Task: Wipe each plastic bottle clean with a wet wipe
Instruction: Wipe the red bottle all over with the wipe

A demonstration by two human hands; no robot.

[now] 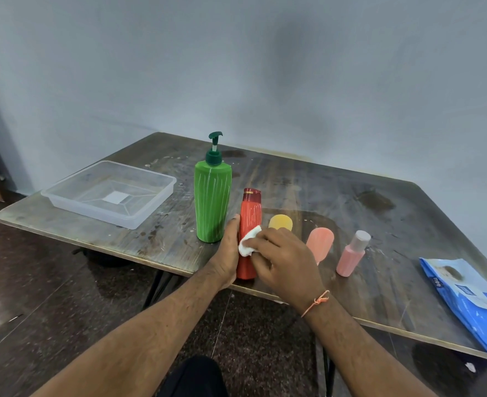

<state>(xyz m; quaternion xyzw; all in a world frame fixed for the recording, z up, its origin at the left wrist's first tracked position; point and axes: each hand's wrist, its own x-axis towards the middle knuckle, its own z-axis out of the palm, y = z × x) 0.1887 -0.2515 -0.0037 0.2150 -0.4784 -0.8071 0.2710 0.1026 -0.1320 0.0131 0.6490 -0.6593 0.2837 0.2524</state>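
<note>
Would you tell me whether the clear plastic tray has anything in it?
Empty: the clear tray shows only its own ribbed bottom, with no bottle inside.

A worn, stained dark wooden table (pixel 365 213) stands against a plain pale blue-grey wall (pixel 265 67), over a dark speckled stone floor (pixel 36 282).

Five plastic bottles stand on the table (pixel 351 202): one tall green pump bottle (pixel 212 202), one red bottle (pixel 249 224), one yellow bottle (pixel 280 222) (mostly hidden behind a hand), one salmon-pink bottle (pixel 321 242) and one small pink bottle with a grey cap (pixel 352 253). One white wipe (pixel 248 242). One clear plastic tray (pixel 109 193) near the left edge. One blue wipes packet (pixel 471 302) at the right edge. Two hands.
</note>
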